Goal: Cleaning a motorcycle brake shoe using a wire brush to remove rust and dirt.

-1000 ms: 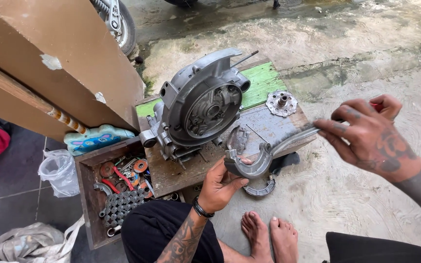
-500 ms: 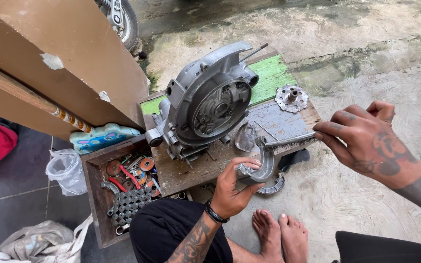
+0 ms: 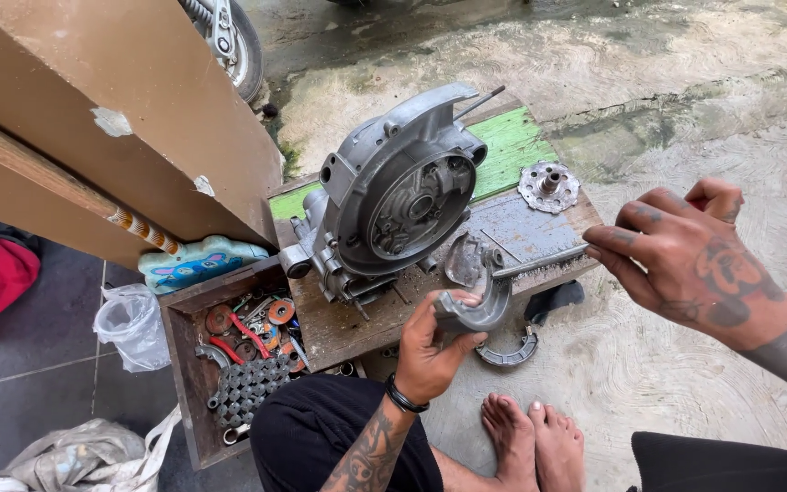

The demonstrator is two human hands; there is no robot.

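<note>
Curved grey metal brake shoe (image 3: 477, 308) is sitting clamped in my left hand (image 3: 432, 346) while my right hand (image 3: 685, 260), at three o'clock, is pinching a slim steel file (image 3: 539, 262); a slip could gouge my fingers.

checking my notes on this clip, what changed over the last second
Little changed. The right hand drew its long metal tool slightly back across the curved brake shoe that the left hand grips. Both grips stayed the same. The engine casing, round hub and parts tray did not move.
</note>
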